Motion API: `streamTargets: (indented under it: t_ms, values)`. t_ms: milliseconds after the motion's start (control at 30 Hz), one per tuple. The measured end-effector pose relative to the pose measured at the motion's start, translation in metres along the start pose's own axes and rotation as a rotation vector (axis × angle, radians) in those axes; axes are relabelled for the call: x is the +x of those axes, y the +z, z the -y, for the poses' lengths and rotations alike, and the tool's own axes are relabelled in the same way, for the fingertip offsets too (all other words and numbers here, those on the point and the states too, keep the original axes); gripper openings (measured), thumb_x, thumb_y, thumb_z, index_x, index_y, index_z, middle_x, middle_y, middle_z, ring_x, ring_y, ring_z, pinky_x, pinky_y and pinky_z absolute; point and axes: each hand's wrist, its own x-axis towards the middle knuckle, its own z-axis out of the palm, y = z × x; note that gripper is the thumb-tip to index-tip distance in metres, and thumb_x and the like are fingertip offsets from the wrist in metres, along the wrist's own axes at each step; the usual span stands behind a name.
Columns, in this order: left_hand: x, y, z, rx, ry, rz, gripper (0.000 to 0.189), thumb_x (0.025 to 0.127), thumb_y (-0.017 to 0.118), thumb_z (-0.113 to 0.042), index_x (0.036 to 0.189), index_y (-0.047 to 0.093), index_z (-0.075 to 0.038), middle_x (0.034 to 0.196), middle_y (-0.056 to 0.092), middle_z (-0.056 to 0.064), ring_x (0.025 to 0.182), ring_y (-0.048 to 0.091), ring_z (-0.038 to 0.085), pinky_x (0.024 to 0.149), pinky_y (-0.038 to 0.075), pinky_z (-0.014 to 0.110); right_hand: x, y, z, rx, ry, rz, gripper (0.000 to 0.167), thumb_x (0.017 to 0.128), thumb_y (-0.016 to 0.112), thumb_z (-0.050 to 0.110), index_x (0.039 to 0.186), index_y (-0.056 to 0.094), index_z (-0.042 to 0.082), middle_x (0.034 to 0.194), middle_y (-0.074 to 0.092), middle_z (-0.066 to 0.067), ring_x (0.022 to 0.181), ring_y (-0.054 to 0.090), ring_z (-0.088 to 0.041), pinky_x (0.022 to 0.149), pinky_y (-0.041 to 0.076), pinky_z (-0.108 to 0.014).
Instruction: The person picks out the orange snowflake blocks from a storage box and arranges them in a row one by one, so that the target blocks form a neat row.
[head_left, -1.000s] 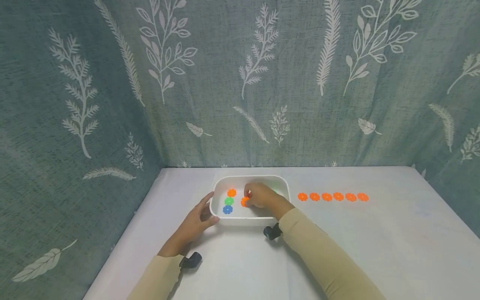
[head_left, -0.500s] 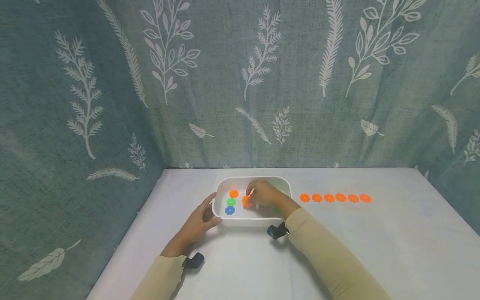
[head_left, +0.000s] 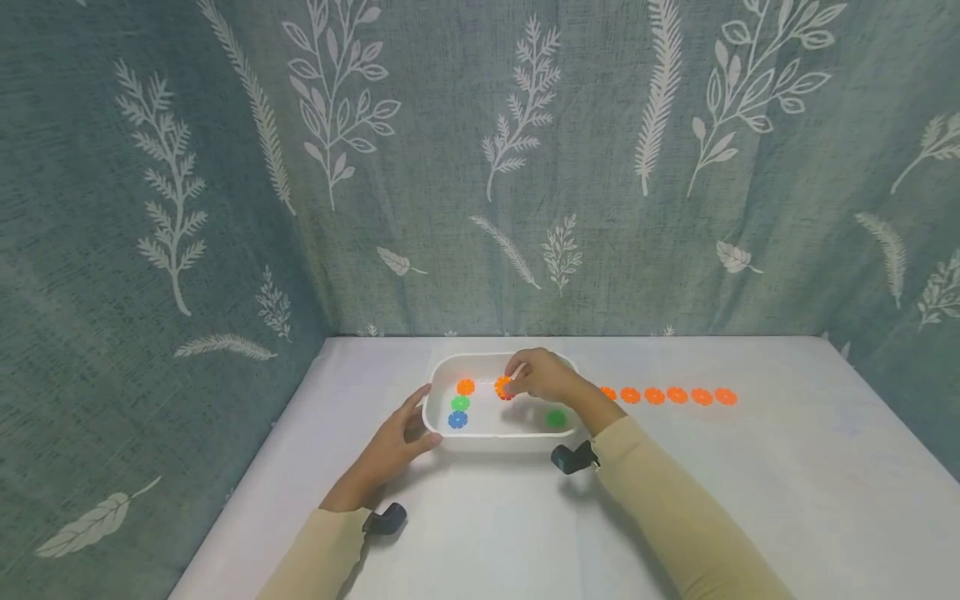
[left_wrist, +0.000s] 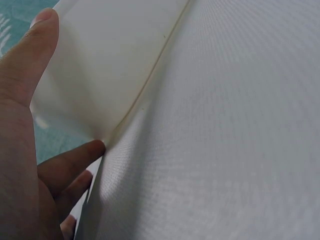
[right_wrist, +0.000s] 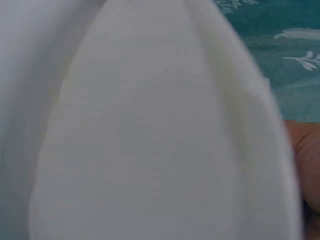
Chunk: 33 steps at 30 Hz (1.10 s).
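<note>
A white tub [head_left: 480, 444] stands on the table, with my left hand [head_left: 395, 439] holding its left end. In the left wrist view, the thumb [left_wrist: 42, 37] lies against the tub's wall and a fingertip touches near its base. My right hand [head_left: 543, 377] pinches an orange flower-shaped disc [head_left: 503, 387] just above the tub's floor. Lying inside the tub are another orange disc [head_left: 466, 387], a light green disc [head_left: 460, 403], a blue disc [head_left: 457, 419] and a darker green disc [head_left: 556, 418]. The right wrist view shows mostly the tub's wall [right_wrist: 140, 125]; the held disc is out of sight there.
A row of several orange discs [head_left: 655, 396] lies right of the tub, its left end partly behind my right wrist. White cloth covers the table [head_left: 480, 533]. A green leaf-patterned curtain [head_left: 450, 167] hangs at the back and sides.
My right hand has lifted the orange disc slightly and moved it right and back, uncovering the darker green disc. The left hand stays at the tub's end.
</note>
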Motion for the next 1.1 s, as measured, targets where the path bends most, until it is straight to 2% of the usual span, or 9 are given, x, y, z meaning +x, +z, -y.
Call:
streamTargets:
  t_ms: [200,467,700,933,1100]
  values:
    - [0.000,0.001,0.000,-0.014,-0.013,0.010,0.097,0.073,0.077,-0.059,0.152,0.026,-0.040,0.147,0.045,0.009,0.136,0.040,0.032,0.106,0.020,0.069,-0.017,-0.017,-0.005,0.057,0.002,-0.016,0.025,0.085,0.076,0.018,0.106,0.066,0.012,0.089,0.067,-0.005,0.087,0.064,-0.032,0.071,0.054,-0.038]
    - [0.001,0.001,0.000,0.003,-0.028,0.013,0.098,0.071,0.075,-0.063,0.152,0.025,-0.041,0.148,0.045,0.009,0.137,0.038,0.033,0.105,0.019,0.069,-0.035,-0.036,-0.016,0.072,0.029,-0.051,0.025,0.084,0.078,0.021,0.104,0.065,0.011,0.089,0.067,-0.006,0.087,0.063,-0.034,0.072,0.053,-0.039]
    - [0.002,0.000,0.002,0.005,-0.008,0.008,0.099,0.071,0.076,-0.064,0.152,0.026,-0.040,0.148,0.044,0.009,0.137,0.038,0.033,0.104,0.019,0.070,-0.047,-0.052,-0.026,0.030,0.056,-0.081,0.027,0.085,0.077,0.024,0.106,0.065,0.013,0.093,0.067,-0.006,0.089,0.062,-0.032,0.072,0.051,-0.035]
    - [0.002,0.001,0.003,0.000,-0.004,0.006,0.100,0.070,0.076,-0.064,0.152,0.026,-0.039,0.149,0.043,0.009,0.137,0.039,0.033,0.104,0.020,0.070,-0.057,-0.065,-0.038,0.029,0.096,-0.086,0.030,0.085,0.076,0.027,0.108,0.064,0.012,0.095,0.067,-0.006,0.092,0.062,-0.034,0.079,0.052,-0.045]
    - [0.002,0.000,0.003,0.001,0.008,0.008,0.098,0.071,0.076,-0.062,0.153,0.026,-0.037,0.148,0.044,0.009,0.135,0.040,0.033,0.104,0.022,0.070,-0.063,-0.077,-0.048,0.007,0.100,-0.099,0.029,0.086,0.075,0.025,0.109,0.064,0.010,0.095,0.067,-0.006,0.092,0.064,-0.032,0.082,0.052,-0.047]
